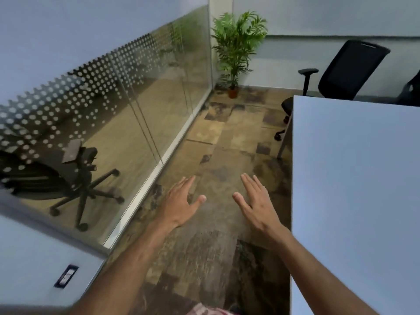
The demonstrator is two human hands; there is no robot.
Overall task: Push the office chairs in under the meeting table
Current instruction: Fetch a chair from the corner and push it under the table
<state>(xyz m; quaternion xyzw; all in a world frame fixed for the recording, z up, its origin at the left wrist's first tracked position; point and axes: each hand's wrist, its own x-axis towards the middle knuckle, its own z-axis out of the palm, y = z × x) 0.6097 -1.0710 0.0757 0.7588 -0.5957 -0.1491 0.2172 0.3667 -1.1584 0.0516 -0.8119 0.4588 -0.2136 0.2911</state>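
Observation:
The white meeting table (354,189) fills the right side of the head view. A black mesh office chair (341,71) stands at its far end, its seat partly under the tabletop and its base showing beside the table leg. Part of a second dark chair (411,89) shows at the right edge. My left hand (181,201) and my right hand (256,201) are both held out flat over the carpet, palms down, fingers apart, holding nothing. Neither hand touches a chair or the table.
A glass partition (141,110) with a dotted frosted band runs along the left. Behind it stands another black chair (75,178). A potted palm (236,48) is in the far corner. Patterned brown carpet (218,144) forms the aisle between glass and table.

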